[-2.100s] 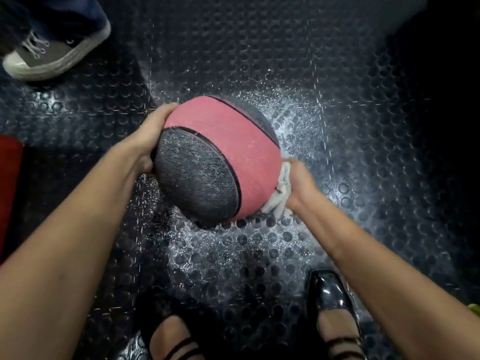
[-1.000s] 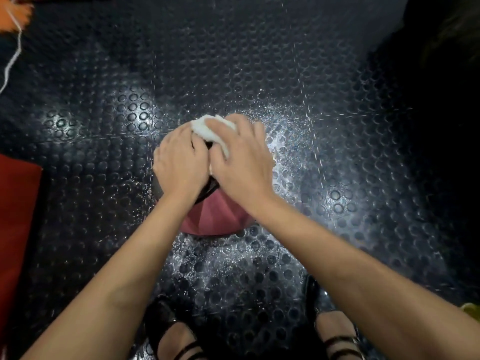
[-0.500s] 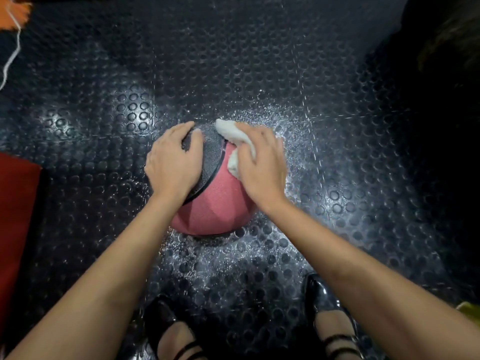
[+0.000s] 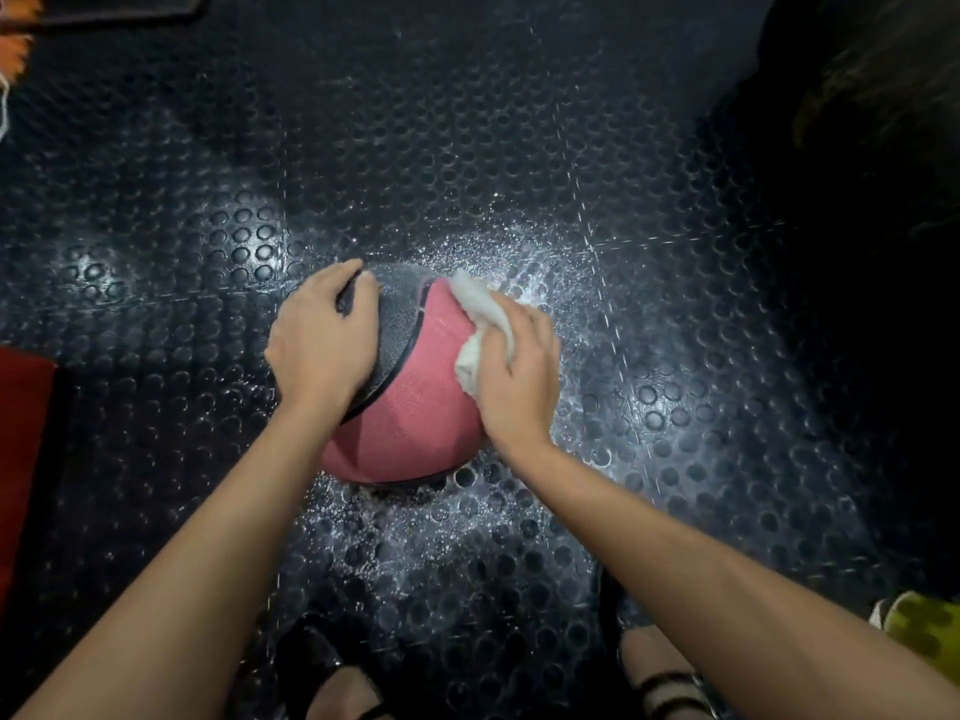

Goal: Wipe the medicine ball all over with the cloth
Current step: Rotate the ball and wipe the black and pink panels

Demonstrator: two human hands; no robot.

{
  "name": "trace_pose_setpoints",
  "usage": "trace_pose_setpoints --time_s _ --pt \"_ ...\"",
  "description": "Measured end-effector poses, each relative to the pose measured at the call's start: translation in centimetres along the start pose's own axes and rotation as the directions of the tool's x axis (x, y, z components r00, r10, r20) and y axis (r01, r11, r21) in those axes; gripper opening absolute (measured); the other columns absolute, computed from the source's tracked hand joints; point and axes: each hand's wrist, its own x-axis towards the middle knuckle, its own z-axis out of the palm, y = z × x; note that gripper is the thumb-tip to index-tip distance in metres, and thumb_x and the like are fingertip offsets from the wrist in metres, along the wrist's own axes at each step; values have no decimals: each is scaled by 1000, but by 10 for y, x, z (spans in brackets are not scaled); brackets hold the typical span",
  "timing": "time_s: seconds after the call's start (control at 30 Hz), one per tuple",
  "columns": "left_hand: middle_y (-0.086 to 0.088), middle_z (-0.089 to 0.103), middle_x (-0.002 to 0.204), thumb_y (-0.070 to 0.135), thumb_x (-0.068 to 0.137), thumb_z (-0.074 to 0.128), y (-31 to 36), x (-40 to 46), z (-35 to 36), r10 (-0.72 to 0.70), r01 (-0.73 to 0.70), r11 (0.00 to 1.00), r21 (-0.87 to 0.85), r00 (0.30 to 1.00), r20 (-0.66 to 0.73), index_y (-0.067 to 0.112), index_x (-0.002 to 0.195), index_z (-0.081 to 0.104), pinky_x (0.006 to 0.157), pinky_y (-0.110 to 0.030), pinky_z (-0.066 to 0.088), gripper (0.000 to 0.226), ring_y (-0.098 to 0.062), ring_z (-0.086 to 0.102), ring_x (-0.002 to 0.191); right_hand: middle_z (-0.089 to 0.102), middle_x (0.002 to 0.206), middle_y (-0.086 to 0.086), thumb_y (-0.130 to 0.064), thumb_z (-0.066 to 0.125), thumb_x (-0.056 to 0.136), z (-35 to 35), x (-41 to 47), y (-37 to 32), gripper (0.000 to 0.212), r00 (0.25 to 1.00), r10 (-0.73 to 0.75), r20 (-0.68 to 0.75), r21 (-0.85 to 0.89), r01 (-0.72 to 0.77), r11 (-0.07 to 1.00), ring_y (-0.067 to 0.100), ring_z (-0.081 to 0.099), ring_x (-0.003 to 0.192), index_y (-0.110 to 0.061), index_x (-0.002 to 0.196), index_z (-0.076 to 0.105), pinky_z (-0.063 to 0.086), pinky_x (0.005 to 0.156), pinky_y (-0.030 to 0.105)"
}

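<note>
Nearest to you, at the bottom edge, your two feet stand on the floor in black strapped shoes: the left shoe (image 4: 332, 683) under your left forearm, the right shoe (image 4: 660, 678) partly hidden by your right forearm. A yellow-green object (image 4: 922, 636) shows at the lower right edge; what it is cannot be told.

Both your bare forearms reach forward to the medicine ball (image 4: 410, 407), which sits on the floor between your feet and the middle of the view. The ball shows a pink panel facing you and a grey textured panel on its upper left, parted by a dark seam.

Your left hand (image 4: 322, 340) lies over the grey panel on the ball's upper left, fingers curved round the far side so that it grips the ball. Your right hand (image 4: 514, 376) is on the ball's upper right, its fingers curled over the white cloth (image 4: 480, 330) and pressing it against the pink panel. The cloth is bunched; one end sticks out past your fingers toward the ball's top. The two hands are apart, with the seam and a strip of ball between them.

The floor (image 4: 467, 148) is dark rubber with raised round studs. Around the ball it glistens with fine droplets. A red surface (image 4: 21, 459) borders the left edge. An orange item (image 4: 13, 49) sits in the far left corner.
</note>
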Motion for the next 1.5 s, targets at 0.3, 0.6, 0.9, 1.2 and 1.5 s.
trace_pose_setpoints --time_s 0.3,0.6,0.9,1.2,1.5 --pt "9 55 140 48 90 38 -3 -6 2 268 -271 962 46 962 62 30 132 60 110 -42 36 51 -17 47 131 65 86 -3 -20 44 95 -10 52 -39 26 953 193 232 -111 -172 979 11 53 71 -29 92 68 36 59 19" --pt "12 55 139 48 91 40 -19 -7 -5 343 -341 939 -31 933 108 31 131 61 113 -47 33 48 -16 43 136 60 84 -8 -17 41 98 -13 47 -4 30 872 381 309 16 -405 914 10 54 63 -14 123 59 50 53 25" --pt "1 47 148 50 91 36 -15 -5 -3 368 -382 922 64 916 157 18 143 49 110 -42 32 63 -22 43 135 51 105 -11 -24 44 96 -10 29 -23 35 955 -200 218 -208 246 947 5 45 96 -32 129 55 30 69 14" --pt "-4 50 145 43 92 36 -12 -12 -5 429 -451 888 92 882 193 11 140 51 114 -38 26 59 -22 40 137 65 82 -7 -19 44 97 -9 59 -22 31 934 198 296 -191 -146 971 6 48 59 -22 121 63 38 51 21" --pt "-6 52 143 47 90 29 -17 -14 -6 472 -497 864 87 857 206 10 138 54 114 -41 28 66 -25 42 136 64 84 -4 -26 42 95 1 67 -23 30 938 64 340 -289 40 956 14 54 71 -27 116 64 37 61 24"
